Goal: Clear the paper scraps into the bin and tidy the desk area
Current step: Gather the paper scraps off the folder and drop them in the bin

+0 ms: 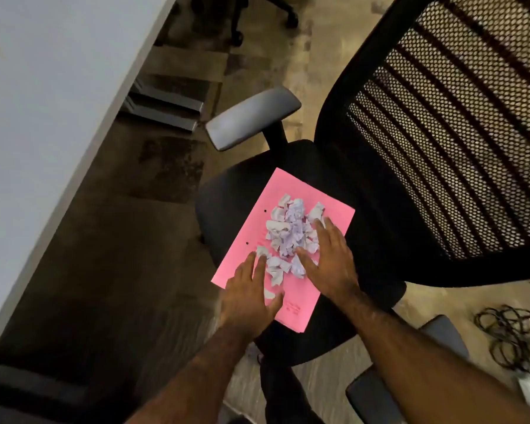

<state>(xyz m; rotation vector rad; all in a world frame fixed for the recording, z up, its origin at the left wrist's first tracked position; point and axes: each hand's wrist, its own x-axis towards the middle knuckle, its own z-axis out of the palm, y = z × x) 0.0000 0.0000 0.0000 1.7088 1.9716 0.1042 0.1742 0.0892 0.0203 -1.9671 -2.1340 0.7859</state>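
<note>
A pink folder [291, 186] lies flat on the black seat of an office chair [236, 194]. A heap of crumpled white paper scraps [289, 231] sits on the folder's middle. My left hand [251, 292] rests flat on the folder's near left corner, fingers spread, fingertips touching the nearest scraps. My right hand [329, 264] lies flat on the folder's right side, fingers apart, against the right edge of the heap. Neither hand grips anything. No bin is in view.
The white desk top [43, 117] runs along the left. The chair's mesh backrest [459, 123] fills the upper right, grey armrests [253, 117] on either side. A coil of black cable [508, 335] lies on the floor at right. Another chair's base [257, 13] stands far back.
</note>
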